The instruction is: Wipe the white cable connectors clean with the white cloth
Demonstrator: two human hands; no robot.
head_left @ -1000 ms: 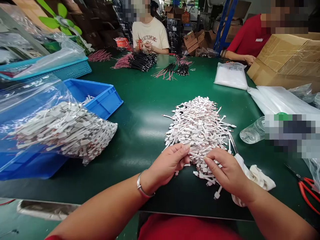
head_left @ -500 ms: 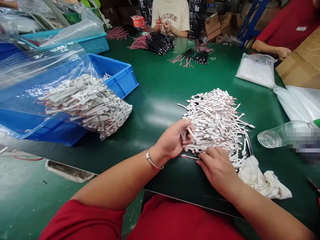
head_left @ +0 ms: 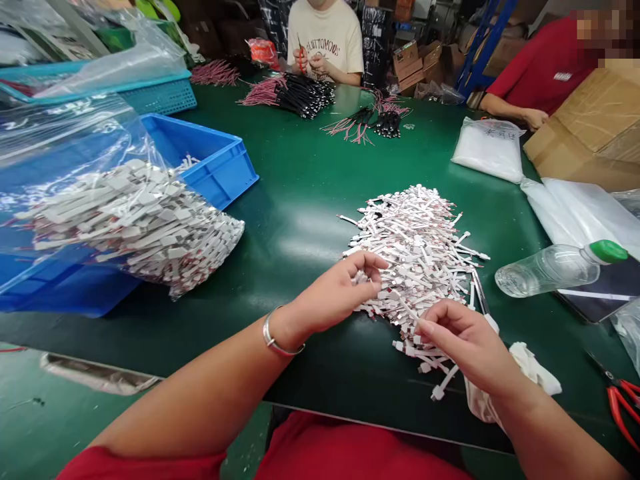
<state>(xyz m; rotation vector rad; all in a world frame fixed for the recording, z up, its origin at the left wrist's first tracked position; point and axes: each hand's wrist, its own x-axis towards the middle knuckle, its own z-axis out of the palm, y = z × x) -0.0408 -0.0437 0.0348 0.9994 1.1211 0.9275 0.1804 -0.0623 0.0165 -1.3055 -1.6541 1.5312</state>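
A heap of short white cables (head_left: 420, 247) with small connector ends lies on the green table in front of me. At its near left edge is my left hand (head_left: 345, 290), fingers curled around several short white cables (head_left: 361, 276) that are partly hidden in the palm. My right hand (head_left: 467, 340) is at the heap's near right side, thumb and forefinger pinched on the end of a short white cable (head_left: 407, 308). Below those fingers, a few loose cables (head_left: 443, 383) lie near the table edge. A white cloth (head_left: 533, 370) is partly behind my right wrist.
A clear bag of white cables (head_left: 165, 227) leans on a blue bin (head_left: 220, 167) at left. At right are a plastic bottle (head_left: 550, 267), red-handled pliers (head_left: 620, 400) and a cardboard box (head_left: 590, 127). Across the table, a person (head_left: 325, 40) works near black-and-pink wire bundles (head_left: 300, 93).
My right hand has lifted and turned, its fingers now pinching a cable. Loose cables now show beneath it. My left hand's fingers have opened slightly. The whole view has shifted.
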